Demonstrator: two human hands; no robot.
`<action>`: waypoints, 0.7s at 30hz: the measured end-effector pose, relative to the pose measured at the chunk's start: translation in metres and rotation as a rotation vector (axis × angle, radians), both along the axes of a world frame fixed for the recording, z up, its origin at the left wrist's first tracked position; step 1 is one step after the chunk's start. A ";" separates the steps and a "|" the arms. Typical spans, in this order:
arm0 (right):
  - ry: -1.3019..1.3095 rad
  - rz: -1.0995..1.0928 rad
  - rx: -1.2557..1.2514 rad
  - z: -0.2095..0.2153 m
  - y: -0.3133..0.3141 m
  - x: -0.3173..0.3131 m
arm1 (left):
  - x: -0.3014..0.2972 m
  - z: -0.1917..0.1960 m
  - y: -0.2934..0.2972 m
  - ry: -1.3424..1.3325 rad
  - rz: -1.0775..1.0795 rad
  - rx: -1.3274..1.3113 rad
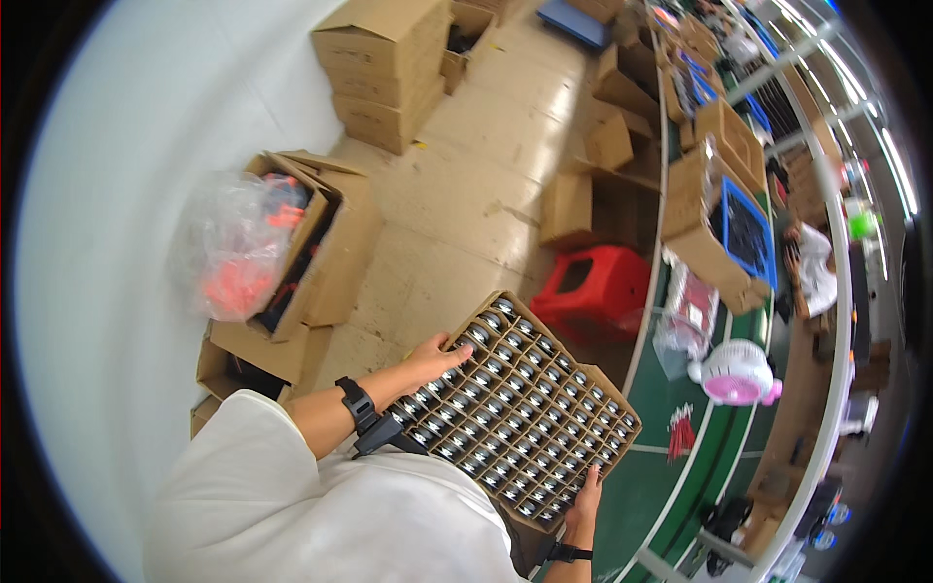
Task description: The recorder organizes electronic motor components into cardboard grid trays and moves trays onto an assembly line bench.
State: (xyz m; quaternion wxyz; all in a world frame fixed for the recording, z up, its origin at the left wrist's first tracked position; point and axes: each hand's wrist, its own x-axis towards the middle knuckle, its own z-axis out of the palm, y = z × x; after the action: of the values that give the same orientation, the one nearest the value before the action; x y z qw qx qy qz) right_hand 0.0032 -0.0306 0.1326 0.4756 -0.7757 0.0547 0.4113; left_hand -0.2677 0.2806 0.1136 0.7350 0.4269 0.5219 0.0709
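Left hand [434, 358] and right hand [586, 498] grip a gridded cardboard tray [515, 408] of shiny cylinders; red plastic stool [593, 291] beyond, upper right

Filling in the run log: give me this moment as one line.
left hand: grips near edge of cardboard tray | right hand: grips opposite edge | tray: full of small round metal parts, held above floor beside red stool

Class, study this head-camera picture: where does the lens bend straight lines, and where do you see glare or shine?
Head view: the conveyor edge bows strongly toward the right rim; black fisheye corners frame the picture; the floor shows pale glare; the metal parts in the cardboard tray glint, between left hand and right hand.
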 end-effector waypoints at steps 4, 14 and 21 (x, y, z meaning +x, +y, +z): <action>0.135 0.128 0.161 0.016 0.106 -0.004 | -0.043 0.010 0.076 0.055 0.126 0.052; 0.059 0.367 0.176 0.001 0.396 0.015 | -0.103 -0.010 0.267 0.026 0.428 0.005; 0.012 0.597 0.096 -0.013 0.643 0.072 | -0.080 0.003 0.415 -0.159 0.702 -0.035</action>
State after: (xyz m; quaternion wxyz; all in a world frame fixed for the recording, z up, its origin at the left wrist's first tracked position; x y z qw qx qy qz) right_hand 0.0756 0.6123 0.1191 0.3694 -0.7318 -0.1922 0.5396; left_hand -0.3479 0.6955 0.1162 0.7114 0.2019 0.5792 0.3431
